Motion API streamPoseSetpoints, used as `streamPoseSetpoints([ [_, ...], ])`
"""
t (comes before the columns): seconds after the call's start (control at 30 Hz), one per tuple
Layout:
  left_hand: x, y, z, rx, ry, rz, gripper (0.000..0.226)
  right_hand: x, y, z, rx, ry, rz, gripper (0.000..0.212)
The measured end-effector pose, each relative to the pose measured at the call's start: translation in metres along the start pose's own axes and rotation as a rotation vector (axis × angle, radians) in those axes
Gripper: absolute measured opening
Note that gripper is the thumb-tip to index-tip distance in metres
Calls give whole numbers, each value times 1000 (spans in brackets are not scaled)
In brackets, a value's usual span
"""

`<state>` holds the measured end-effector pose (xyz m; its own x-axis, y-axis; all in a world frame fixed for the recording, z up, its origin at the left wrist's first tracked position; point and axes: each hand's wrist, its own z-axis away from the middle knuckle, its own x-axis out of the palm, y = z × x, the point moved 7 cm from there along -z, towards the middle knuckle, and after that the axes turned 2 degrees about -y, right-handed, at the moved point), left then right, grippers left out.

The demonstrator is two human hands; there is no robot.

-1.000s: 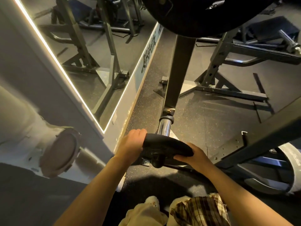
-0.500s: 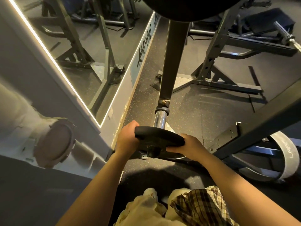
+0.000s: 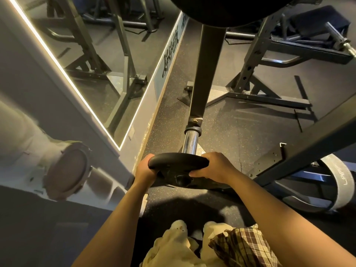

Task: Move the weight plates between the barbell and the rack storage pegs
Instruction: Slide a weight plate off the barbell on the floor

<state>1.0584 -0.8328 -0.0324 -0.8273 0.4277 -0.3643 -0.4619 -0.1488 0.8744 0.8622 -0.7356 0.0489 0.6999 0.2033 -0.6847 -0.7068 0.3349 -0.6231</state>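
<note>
Gripping small black weight plate [image 3: 178, 166] at opposite rims, left hand [image 3: 143, 170] and right hand [image 3: 215, 167] are curling fingers around it, aligning its bore with chrome peg [image 3: 190, 142].

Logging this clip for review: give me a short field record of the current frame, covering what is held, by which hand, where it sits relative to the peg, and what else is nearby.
held item: small black weight plate
left hand: grips the plate's left rim
right hand: grips the plate's right rim, fingers curled under
peg: chrome storage peg on the black rack upright
plate vs peg: at the peg's near end; whether it is on the peg cannot be told
overhead: large black plate at the frame's top
right side: grey plate low behind a rack beam
left side: wall mirror
</note>
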Motion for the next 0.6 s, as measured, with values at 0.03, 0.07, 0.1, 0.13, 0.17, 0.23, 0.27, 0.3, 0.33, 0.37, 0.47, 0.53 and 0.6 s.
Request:
streamPoseSetpoints([
  [0.03, 0, 0, 0, -8, -5, -24, 8, 0, 2, 0, 5, -8, -12, 46],
  [0.07, -1, -1, -2, -8, -8, -58, 8, 0, 3, 0, 14, -10, -36, 46],
  [0.1, -2, 0, -2, -3, -2, -88, 9, 0, 4, 0, 18, -17, -48, 45],
  [0.13, -4, 1, -3, 13, -3, -104, 10, 2, 6, 1, 24, -21, -62, 44],
  [0.17, -3, 4, -3, 34, -20, -108, 11, 1, 8, 1, 34, -19, -79, 43],
  [0.23, -1, 8, -1, 50, -61, -112, 13, 1, 14, 3, 56, -5, -112, 41],
  [0.27, 0, 10, 0, 55, -65, -120, 13, 2, 15, 5, 62, 3, -119, 42],
  [0.3, 0, 13, 1, 61, -70, -127, 12, 3, 17, 7, 70, 13, -128, 42],
  [0.33, -1, 17, 2, 76, -75, -120, 12, 6, 19, 10, 78, 23, -141, 43],
  [0.37, -1, 20, 2, 92, -78, -114, 13, 9, 21, 12, 84, 32, -156, 42],
  [0.47, -2, 20, -1, 113, -72, -162, 16, 15, 25, 17, 106, 64, -183, 41],
  [0.53, -2, 14, -2, 118, -85, -185, 12, 14, 25, 16, 106, 57, -171, 43],
  [0.6, -2, 9, -4, 107, -112, -185, 10, 13, 22, 15, 108, 25, -161, 46],
])
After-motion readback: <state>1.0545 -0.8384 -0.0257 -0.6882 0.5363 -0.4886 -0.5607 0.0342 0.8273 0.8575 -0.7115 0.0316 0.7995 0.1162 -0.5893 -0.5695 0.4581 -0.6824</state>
